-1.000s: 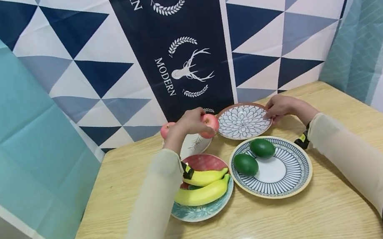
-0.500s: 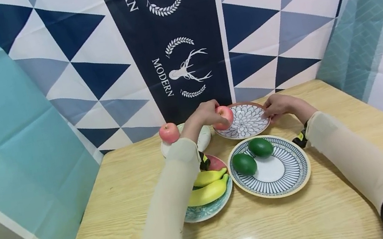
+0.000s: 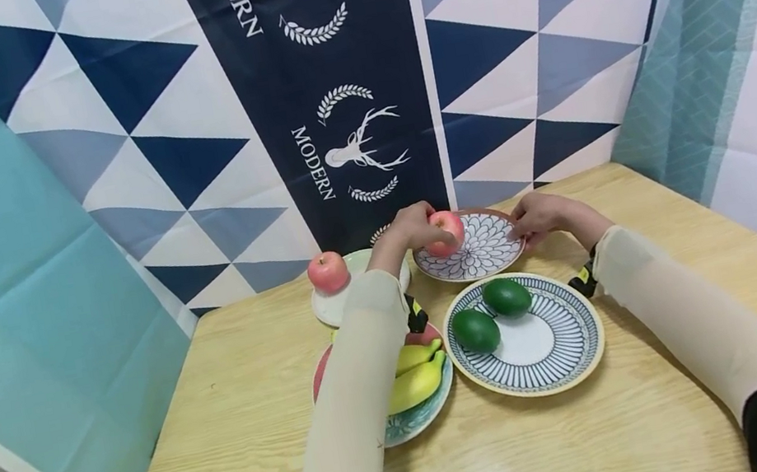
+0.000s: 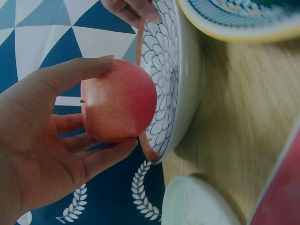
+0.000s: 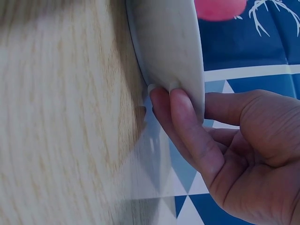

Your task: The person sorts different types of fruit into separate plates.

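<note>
My left hand (image 3: 415, 228) grips a pink-red apple (image 4: 121, 101) between thumb and fingers, over the left part of a flower-patterned plate (image 3: 484, 245) with a brown rim. On that plate's right side, my right hand (image 3: 539, 216) pinches the rim. In the right wrist view, the fingers (image 5: 185, 112) lie against the plate's pale outer side, with the thumb over its edge. A second apple (image 3: 328, 272) sits on a small white plate (image 3: 330, 308) at the back left, partly covered by my left sleeve.
Nearer me, a blue-and-white plate (image 3: 571, 354) with a yellow rim carries two green oval fruits (image 3: 475, 331). Beside it, bananas (image 3: 418, 384) lie on a red-and-teal plate (image 3: 410, 427), partly behind my left arm. A patterned cloth backdrop (image 3: 188, 176) rises behind the wooden table (image 3: 230, 428).
My left hand has carried the apple rightward from beside the small white plate to over the flower-patterned plate. The right hand keeps its hold on the rim. The head view has shifted slightly.
</note>
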The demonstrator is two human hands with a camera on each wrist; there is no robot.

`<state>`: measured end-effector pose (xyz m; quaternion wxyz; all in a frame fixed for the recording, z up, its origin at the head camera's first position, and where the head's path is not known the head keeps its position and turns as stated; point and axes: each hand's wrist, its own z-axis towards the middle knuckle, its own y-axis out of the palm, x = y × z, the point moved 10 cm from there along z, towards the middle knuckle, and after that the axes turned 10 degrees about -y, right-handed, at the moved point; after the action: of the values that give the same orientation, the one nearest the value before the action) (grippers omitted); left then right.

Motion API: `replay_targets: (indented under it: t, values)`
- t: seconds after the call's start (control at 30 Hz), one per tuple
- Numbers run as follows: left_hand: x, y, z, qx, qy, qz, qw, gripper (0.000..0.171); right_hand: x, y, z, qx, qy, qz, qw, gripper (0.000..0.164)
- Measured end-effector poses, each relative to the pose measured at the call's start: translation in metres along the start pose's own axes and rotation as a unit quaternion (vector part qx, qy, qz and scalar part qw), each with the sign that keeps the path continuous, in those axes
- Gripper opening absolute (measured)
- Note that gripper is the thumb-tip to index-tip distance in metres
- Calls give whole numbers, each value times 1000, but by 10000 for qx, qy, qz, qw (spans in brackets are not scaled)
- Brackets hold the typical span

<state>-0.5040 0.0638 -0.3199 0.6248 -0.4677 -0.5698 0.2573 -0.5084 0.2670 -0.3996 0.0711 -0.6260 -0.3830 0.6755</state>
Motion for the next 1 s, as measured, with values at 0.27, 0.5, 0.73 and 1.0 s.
replay_targets:
  t: [0.27,0.5,0.73,1.0]
  values:
    - [-2,9,10,29,-61,-722,9974,59,-1,2,1,-108,-4,154,9998,37]
    - [-5,22,19,26,-21,-756,9971,56,0,2,1,-39,-27,172,9998,36]
    - [-8,35,29,-19,-168,-708,9974,60,3,6,2,-91,-33,181,9998,34]
    - [-11,30,34,151,-113,-755,9970,63,2,2,2,-64,-1,221,9997,32]
